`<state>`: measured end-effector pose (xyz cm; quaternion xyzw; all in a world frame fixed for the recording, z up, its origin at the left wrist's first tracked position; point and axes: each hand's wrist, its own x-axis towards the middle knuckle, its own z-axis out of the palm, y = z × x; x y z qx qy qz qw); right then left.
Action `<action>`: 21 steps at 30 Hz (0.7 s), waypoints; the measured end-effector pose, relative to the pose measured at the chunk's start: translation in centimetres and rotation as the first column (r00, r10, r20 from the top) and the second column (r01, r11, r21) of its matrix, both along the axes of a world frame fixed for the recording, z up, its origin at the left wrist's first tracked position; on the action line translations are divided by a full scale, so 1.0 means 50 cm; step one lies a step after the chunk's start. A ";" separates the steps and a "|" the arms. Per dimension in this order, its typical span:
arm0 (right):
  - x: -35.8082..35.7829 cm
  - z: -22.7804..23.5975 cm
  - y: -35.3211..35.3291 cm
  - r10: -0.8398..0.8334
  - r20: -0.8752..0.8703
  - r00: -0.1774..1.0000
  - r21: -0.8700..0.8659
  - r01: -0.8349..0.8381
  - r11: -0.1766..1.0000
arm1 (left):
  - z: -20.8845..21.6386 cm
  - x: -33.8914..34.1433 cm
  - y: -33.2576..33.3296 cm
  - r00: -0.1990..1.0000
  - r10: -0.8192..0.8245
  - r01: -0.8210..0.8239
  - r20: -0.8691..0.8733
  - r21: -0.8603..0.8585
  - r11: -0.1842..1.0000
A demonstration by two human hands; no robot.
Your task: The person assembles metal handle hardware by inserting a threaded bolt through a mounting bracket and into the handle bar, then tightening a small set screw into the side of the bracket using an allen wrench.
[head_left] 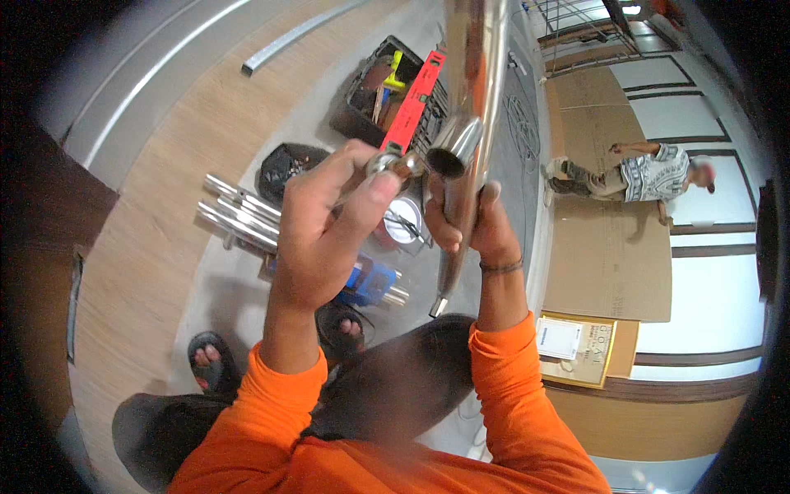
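Note:
My left hand [317, 226] is closed, pinching a small shiny metal fitting [388, 162] between thumb and fingers. Right beside that fitting is the dark open mouth of a short branch tube [457, 146]; I cannot tell whether the two touch. The branch juts from a long polished metal tube [485, 78], which runs from the top edge down past my right hand [487, 229]. My right hand wraps round this tube just below the branch. The lower tip of the tube ends above my dark trousers.
Below lie a black toolbox [344, 122], a red spirit level [414, 103], a black bag [276, 174], several shiny tubes [239, 216], a blue tool [372, 280] and a white round container [402, 221]. Cardboard [609, 276] covers the right side, where another person [646, 174] stands.

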<state>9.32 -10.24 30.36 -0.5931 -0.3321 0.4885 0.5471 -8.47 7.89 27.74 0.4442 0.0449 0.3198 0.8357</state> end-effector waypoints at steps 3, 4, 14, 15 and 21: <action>-0.001 -0.007 0.007 -0.055 -0.017 0.998 -0.019 0.054 0.998 | -0.016 0.008 0.000 0.998 0.043 -0.047 0.041 0.097 0.994; 0.003 -0.007 0.009 -0.083 -0.015 0.996 -0.023 0.083 0.996 | -0.022 0.014 0.002 0.995 0.064 -0.074 0.080 0.135 0.988; 0.000 -0.004 0.021 -0.163 -0.045 0.986 -0.010 0.163 0.987 | -0.013 0.009 0.007 0.997 0.022 -0.029 0.077 0.102 0.994; 0.001 -0.004 0.021 -0.154 -0.047 0.987 -0.008 0.154 0.988 | -0.017 0.010 0.008 0.997 0.026 -0.035 0.071 0.127 0.991; 0.012 -0.015 0.017 -0.093 -0.051 0.994 0.021 0.094 0.995 | -0.014 0.009 0.008 0.998 0.033 -0.040 0.059 0.124 0.991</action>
